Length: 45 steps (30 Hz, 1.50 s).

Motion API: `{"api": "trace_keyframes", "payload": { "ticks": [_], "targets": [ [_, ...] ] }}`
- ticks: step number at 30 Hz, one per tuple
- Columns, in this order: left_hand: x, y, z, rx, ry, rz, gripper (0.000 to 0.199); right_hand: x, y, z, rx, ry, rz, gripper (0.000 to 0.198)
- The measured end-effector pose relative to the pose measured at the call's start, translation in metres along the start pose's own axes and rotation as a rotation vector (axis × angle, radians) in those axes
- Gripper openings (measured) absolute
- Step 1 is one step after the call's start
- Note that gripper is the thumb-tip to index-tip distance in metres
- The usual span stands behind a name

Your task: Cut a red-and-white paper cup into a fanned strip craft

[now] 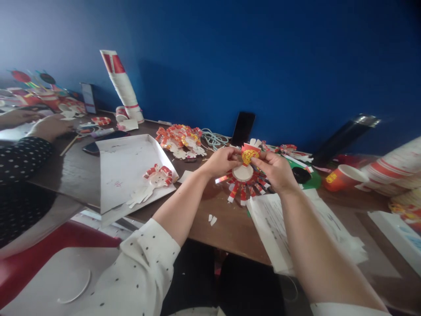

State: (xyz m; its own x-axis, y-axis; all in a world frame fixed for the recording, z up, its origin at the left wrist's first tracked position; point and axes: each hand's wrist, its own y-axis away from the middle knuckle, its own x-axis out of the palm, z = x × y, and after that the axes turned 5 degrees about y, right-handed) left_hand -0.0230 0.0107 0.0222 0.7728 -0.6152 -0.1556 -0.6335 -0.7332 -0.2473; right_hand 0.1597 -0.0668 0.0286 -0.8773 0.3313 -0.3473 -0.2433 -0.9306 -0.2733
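Between my two hands is a paper cup [243, 173] cut into strips that fan out round its white base, red and white with yellow print. My left hand [224, 160] pinches one upright strip with a yellow pattern from the left. From the right, my right hand [273, 170] grips the same part, thumb on the printed piece. The lower strips spread over the brown table. Small white paper scraps [212, 219] lie on the table below the cup.
A white box lid [123, 164] holds a cut paper piece. Behind are a pile of cut cups [180, 139], a leaning phone [243, 127] and a cable. Papers [269, 224], an orange cup [344, 177] and stacked cups stand right. At left, a co-worker's hands [49, 127] work.
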Motion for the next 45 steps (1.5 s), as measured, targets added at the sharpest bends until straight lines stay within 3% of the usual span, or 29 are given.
{"api": "trace_keyframes", "payload": {
  "ticks": [15, 28, 34, 45],
  "targets": [
    [0.002, 0.001, -0.003, 0.013, 0.034, -0.005, 0.032, 0.009, 0.008, 0.016, -0.028, 0.107, -0.080, 0.029],
    [-0.002, 0.003, -0.010, -0.009, -0.077, -0.142, 0.036, 0.021, 0.008, 0.008, -0.103, 0.105, -0.266, 0.025],
    [0.002, 0.005, -0.010, -0.114, -0.086, -0.134, 0.041, 0.025, 0.012, 0.014, -0.134, 0.104, -0.328, 0.023],
    [0.002, 0.003, -0.007, -0.103, 0.001, -0.099, 0.032, 0.027, 0.010, 0.011, -0.142, 0.098, -0.337, 0.024]
  ]
}}
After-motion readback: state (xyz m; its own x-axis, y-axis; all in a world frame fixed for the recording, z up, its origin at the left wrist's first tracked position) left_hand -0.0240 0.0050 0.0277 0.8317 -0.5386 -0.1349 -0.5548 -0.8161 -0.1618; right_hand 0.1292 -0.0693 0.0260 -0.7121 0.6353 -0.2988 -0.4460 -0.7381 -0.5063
